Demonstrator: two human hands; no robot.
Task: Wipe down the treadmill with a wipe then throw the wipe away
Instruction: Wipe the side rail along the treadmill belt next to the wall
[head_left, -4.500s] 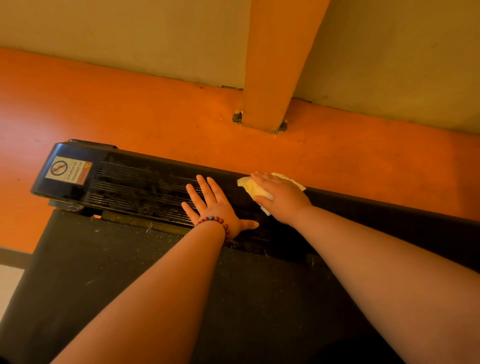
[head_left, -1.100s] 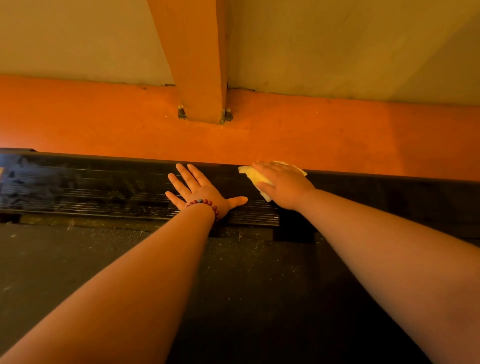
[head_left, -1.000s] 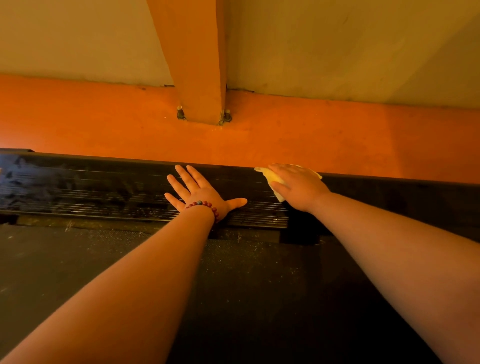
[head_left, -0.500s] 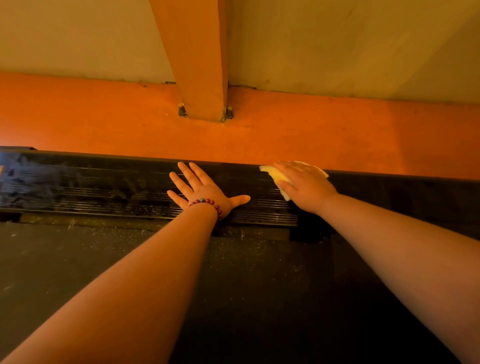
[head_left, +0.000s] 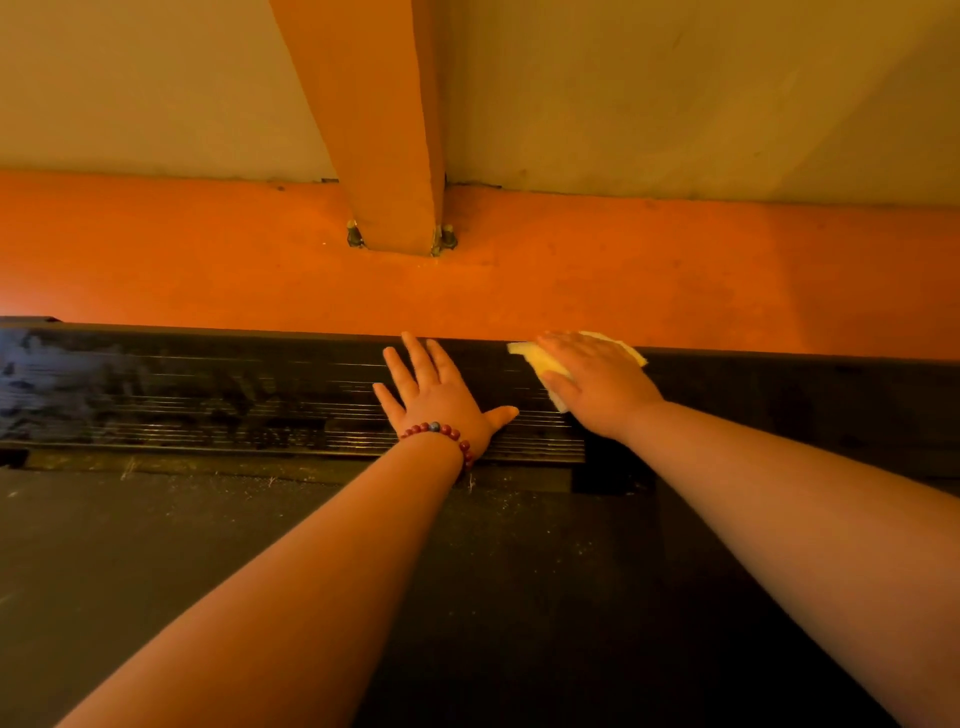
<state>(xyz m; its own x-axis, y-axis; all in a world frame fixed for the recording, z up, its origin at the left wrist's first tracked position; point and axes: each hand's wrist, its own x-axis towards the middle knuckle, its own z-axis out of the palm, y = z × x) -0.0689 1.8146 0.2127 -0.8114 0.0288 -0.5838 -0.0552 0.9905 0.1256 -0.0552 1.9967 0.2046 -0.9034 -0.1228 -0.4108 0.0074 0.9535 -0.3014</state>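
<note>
The wipe is pressed flat under the straight fingers of the right hand on the treadmill side rail; the rail's long axis runs left-right; the left hand is laid spread just beside.

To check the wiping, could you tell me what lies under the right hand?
A pale yellow folded wipe lies under the right hand, pressed on the black ribbed treadmill cover. Its middle is covered by the hand.
</note>
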